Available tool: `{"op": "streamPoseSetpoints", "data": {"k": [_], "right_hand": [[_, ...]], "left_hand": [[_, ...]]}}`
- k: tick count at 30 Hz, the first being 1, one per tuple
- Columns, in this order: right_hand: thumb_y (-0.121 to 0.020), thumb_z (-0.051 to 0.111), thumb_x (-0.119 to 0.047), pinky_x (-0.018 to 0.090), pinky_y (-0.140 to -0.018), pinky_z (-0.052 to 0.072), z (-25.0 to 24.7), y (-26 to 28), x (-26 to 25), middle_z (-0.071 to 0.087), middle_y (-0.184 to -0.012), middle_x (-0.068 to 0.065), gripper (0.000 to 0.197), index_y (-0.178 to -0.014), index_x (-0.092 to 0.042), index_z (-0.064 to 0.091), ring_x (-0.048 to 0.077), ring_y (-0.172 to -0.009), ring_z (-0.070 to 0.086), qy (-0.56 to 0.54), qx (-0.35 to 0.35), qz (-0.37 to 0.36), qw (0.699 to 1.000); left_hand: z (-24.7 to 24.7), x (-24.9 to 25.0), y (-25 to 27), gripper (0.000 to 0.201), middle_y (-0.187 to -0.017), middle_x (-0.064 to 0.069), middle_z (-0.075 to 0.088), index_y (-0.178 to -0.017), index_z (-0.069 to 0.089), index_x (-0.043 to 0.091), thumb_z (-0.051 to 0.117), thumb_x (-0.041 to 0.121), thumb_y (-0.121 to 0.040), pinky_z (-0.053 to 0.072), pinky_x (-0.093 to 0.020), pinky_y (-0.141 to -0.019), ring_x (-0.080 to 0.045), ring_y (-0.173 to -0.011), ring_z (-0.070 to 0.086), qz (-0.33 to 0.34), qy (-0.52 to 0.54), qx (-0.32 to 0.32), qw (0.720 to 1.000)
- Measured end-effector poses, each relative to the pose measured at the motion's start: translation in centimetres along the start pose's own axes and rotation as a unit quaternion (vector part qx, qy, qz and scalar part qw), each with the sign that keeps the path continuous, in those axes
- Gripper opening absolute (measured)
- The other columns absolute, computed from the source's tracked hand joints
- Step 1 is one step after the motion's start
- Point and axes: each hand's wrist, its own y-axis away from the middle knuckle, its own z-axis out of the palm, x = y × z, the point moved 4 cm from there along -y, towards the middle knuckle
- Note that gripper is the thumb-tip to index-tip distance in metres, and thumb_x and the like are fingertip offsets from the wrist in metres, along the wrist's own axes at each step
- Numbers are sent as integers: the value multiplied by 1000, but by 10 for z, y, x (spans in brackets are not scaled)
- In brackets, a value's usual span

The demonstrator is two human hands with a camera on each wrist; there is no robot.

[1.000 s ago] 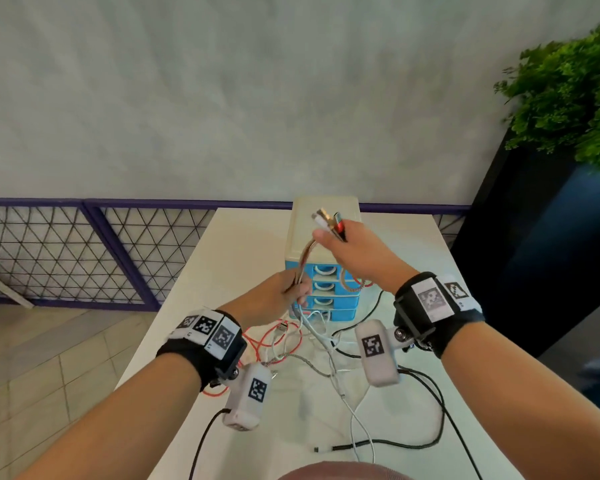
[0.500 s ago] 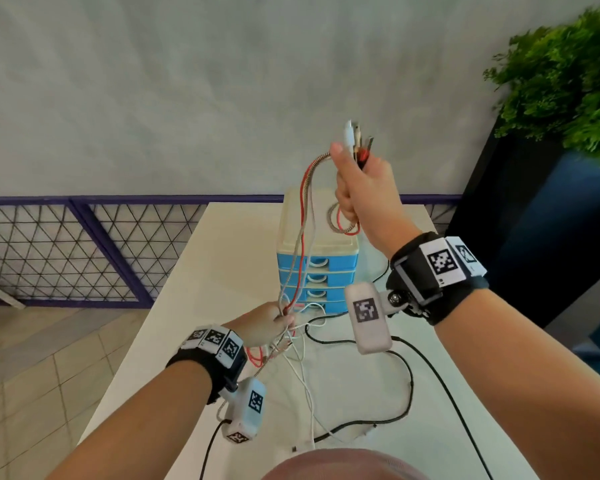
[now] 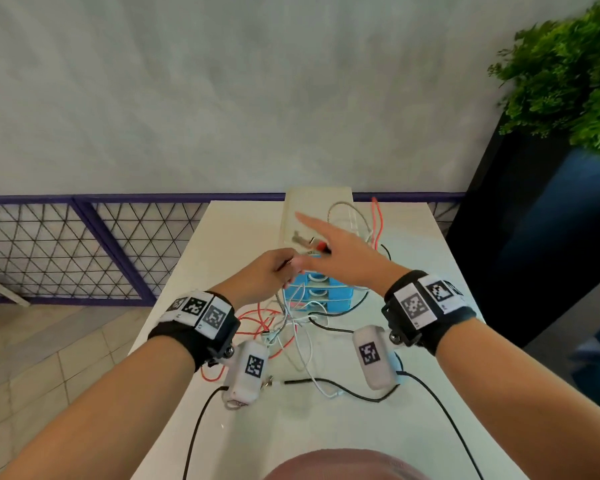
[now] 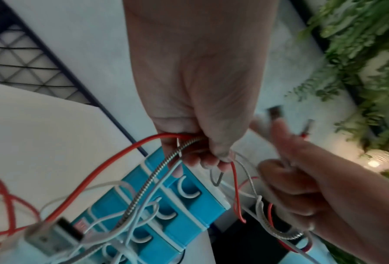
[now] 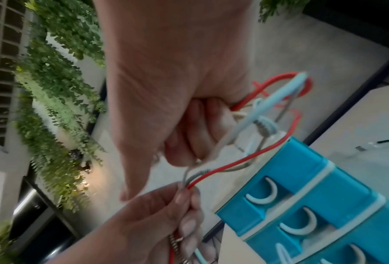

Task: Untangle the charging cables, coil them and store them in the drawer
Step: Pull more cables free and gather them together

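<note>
At centre frame, a person's left hand point(image 3: 264, 271) is pinching a bundle of thin red, white and metal-braided charging cables point(image 4: 144, 187), while the right hand point(image 3: 347, 258) is curling its lower fingers round the plug ends point(image 3: 309, 244), its index finger pointing out straight. The bundle is hanging between the hands just in front of the small blue-drawered plastic organiser point(image 3: 317, 292), and the rest is trailing in a snarl on the white tabletop point(image 3: 326, 424) at lower centre. The cords look light, limp and slippery, the braided one springier; gripping near the rigid plugs seems the safest hold. A purple-framed mesh railing point(image 3: 84, 247) is running along the left, and a green plant point(image 3: 565, 74) is filling the upper right.
</note>
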Motion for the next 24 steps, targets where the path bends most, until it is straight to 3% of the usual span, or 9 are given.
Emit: {"op": "streamPoseSetpoints", "data": {"k": [3, 6, 11, 14, 17, 19, 21, 22, 24], "right_hand": [[-81, 70, -48, 22, -73, 42, 4, 0, -4, 60, -106, -2, 49, -119, -20, 57, 14, -95, 56, 157, -72, 28, 985], [-88, 65, -42, 21, -56, 34, 2, -1, -5, 54, -74, 3, 32, -83, -11, 58, 18, -69, 50, 162, -83, 23, 983], [-93, 58, -40, 12, -39, 29, -23, -2, -14, 40, -55, -2, 37, -68, -13, 50, 10, -47, 37, 61, 25, 26, 997], [-94, 58, -37, 21, -42, 31, -39, -3, -21, 37, -53, 0, 34, -71, -15, 47, 10, -41, 33, -95, 117, 35, 988], [-95, 58, -29, 24, -37, 22, -56, -2, -40, 31, -50, -2, 31, -70, -18, 43, 7, -35, 26, -287, 174, 4, 942], [-95, 58, -27, 22, -35, 19, -68, -1, -51, 30, -49, -5, 32, -69, -19, 41, 7, -37, 24, -357, 192, -26, 914], [-96, 57, -27, 21, -35, 21, -76, 2, -60, 31, -49, -6, 32, -68, -19, 43, 7, -38, 25, -375, 203, -55, 903], [-95, 57, -28, 22, -35, 22, -78, 3, -61, 32, -49, -6, 32, -68, -19, 44, 8, -39, 25, -373, 210, -63, 902], [-95, 57, -32, 23, -36, 25, -77, 2, -59, 33, -49, -4, 34, -67, -17, 45, 10, -39, 27, -333, 234, -53, 912]], "left_hand": [[-2, 9, -4, 27, -71, 7, 54, -87, 57, 19, 41, -1, -95, 40, -11, -59, 1, -60, 50, 13, 7, 13, 1000], [-1, 9, -1, 18, -72, 5, 53, -100, 58, 5, 40, 1, -97, 42, -10, -58, -6, -63, 48, 9, 18, 11, 1000], [11, -14, 10, 18, -72, -2, 48, -88, 49, 5, 39, 13, -100, 43, -25, -66, -14, -63, 48, 8, 5, -6, 1000], [24, -30, 13, 22, -74, -5, 52, -83, 48, 6, 39, 18, -99, 46, -35, -69, -26, -65, 53, -17, 12, -22, 1000], [41, -41, 19, 21, -77, -4, 56, -82, 50, 8, 39, 11, -100, 42, -12, -69, 5, -60, 52, -57, 5, -47, 997], [51, -60, 24, 24, -78, 1, 62, -79, 56, 19, 42, 27, -97, 50, -17, -74, 4, -72, 61, -89, -18, -59, 994], [57, -79, 25, 27, -87, -7, 68, -78, 59, 28, 41, 47, -87, 52, -39, -88, -23, -88, 66, -116, -21, -57, 991], [58, -80, 26, 26, -91, -8, 69, -79, 60, 29, 42, 46, -89, 49, -40, -93, -26, -91, 64, -121, -20, -59, 991], [56, -80, 22, 20, -99, 3, 67, -85, 60, 22, 45, 28, -97, 42, -32, -98, -15, -104, 61, -118, -10, -61, 991]]}}
